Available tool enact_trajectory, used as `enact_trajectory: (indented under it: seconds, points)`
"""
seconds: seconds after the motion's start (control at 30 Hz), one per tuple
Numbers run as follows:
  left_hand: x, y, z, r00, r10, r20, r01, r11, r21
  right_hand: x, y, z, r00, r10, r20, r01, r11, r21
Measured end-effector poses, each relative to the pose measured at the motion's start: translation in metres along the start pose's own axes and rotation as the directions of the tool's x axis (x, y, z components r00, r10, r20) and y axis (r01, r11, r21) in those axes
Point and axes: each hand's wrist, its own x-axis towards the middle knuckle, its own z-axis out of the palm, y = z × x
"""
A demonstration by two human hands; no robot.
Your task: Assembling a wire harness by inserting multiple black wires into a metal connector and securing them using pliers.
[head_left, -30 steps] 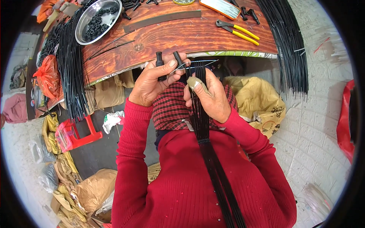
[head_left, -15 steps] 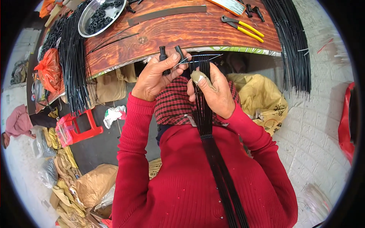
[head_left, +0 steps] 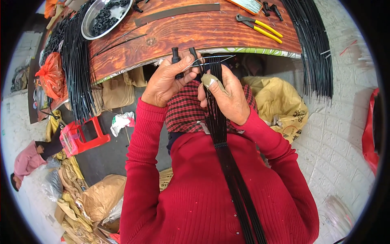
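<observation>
Two dark cylindrical fittings [head_left: 175, 55] stick up from my left hand [head_left: 165, 79], whose thumb and fingers are closed around them. Beside it, my right hand [head_left: 231, 95] pinches a flat row of thin black strands [head_left: 216, 116], its thumb wrapped in a tan covering [head_left: 211, 80]. The strands are bound by a cross-weave [head_left: 220, 145] lower down and run over my red sweater. Thin pale strands [head_left: 222, 58] cross the upper ends of the row, between both hands. Where they meet my left fingertips is too small to tell.
Ahead, the wooden table [head_left: 174, 30] carries a metal bowl [head_left: 85, 24] of black rings, yellow-handled pliers [head_left: 264, 30] and a flat dark strip [head_left: 178, 14]. Long black strand bundles hang at left [head_left: 77, 69] and right [head_left: 315, 57]. A red stool [head_left: 97, 132] and a person [head_left: 30, 160] are leftward.
The pale strands' right ends have shifted slightly left, and my hands have barely moved, keeping their grips. At the left, the other person has moved lower in the picture.
</observation>
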Motion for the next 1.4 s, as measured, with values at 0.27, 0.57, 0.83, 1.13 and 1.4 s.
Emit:
enact_trajectory:
  seconds: [0.27, 0.57, 0.83, 1.13, 1.4]
  points:
    - [0.000, 0.001, 0.004, 0.999, -0.006, -0.043, 0.006, 1.000, -0.010, 0.003, -0.001, -0.003, 0.998, -0.004, 0.055, 0.000, 0.998, 0.060]
    - [-0.018, -0.016, 0.011, 0.986, 0.062, -0.154, -0.074, 0.995, -0.073, 0.004, -0.003, 0.006, 0.999, 0.035, 0.002, -0.035, 0.999, 0.020]
    - [-0.035, -0.009, 0.020, 0.982, 0.191, -0.012, -0.191, 0.982, 0.002, 0.001, -0.007, 0.010, 0.999, 0.010, -0.053, -0.013, 0.998, -0.069]
    - [-0.029, -0.008, 0.036, 0.957, 0.230, -0.177, -0.209, 0.970, 0.128, -0.002, -0.013, 0.010, 0.995, 0.012, -0.096, -0.022, 0.995, -0.099]
    - [-0.028, -0.015, 0.028, 0.940, 0.283, -0.192, -0.270, 0.958, 0.094, 0.001, -0.012, 0.009, 0.998, -0.063, -0.031, 0.055, 0.979, -0.197]
